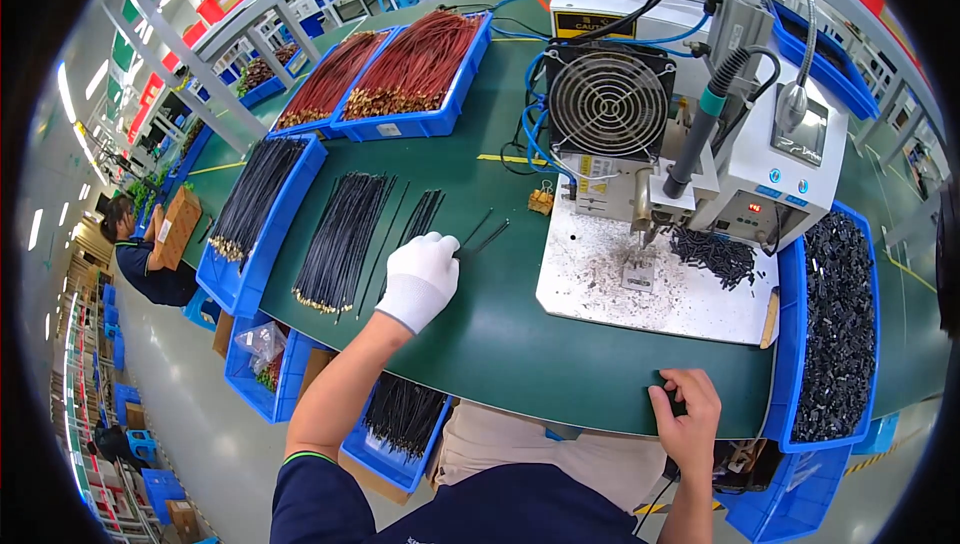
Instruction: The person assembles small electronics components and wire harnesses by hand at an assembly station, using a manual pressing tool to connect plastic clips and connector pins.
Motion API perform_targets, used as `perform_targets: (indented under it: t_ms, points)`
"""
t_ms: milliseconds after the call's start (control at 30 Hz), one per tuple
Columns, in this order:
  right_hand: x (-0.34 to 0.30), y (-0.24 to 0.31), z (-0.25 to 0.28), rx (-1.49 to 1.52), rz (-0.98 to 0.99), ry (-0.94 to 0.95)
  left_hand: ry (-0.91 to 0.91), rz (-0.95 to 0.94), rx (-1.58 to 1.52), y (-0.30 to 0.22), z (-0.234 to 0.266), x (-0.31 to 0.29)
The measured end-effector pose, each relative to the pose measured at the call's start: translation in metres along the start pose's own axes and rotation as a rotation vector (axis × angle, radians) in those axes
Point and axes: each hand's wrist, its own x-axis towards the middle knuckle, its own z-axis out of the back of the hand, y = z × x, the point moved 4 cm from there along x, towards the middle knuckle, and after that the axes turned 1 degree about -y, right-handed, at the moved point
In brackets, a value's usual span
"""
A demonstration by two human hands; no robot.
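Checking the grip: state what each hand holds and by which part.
The gloved left hand pinches a few thin black wires at their near ends. The bare right hand rests on the green table's front edge, holding nothing visible.

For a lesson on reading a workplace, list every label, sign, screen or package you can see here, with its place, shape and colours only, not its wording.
Warning label: yellow and black strip on the machine housing above the fan.
Display: small red lit screen on the white machine front.
Tray label: pale rectangle on the blue tray of red wires.
Cardboard box: brown, held by a person at left.
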Motion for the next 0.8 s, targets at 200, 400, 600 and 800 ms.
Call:
perform_targets:
  t_ms: [200, 400, 600, 800]
  points:
    - [0.001, 0.001, 0.002, -0.022, 0.005, 0.005, 0.020, -0.019, -0.005, -0.019, 0.003, 0.016]
    - [0.002, 0.002, 0.002, -0.022, 0.018, 0.005, 0.022, -0.025, 0.079, -0.009, -0.011, 0.040]
    - [0.002, 0.002, 0.003, -0.038, 0.017, 0.012, 0.136, -0.045, 0.157, -0.009, -0.022, 0.052]
    - [0.001, 0.003, 0.005, 0.001, 0.019, -0.011, 0.121, -0.081, -0.128, 0.002, -0.009, 0.048]
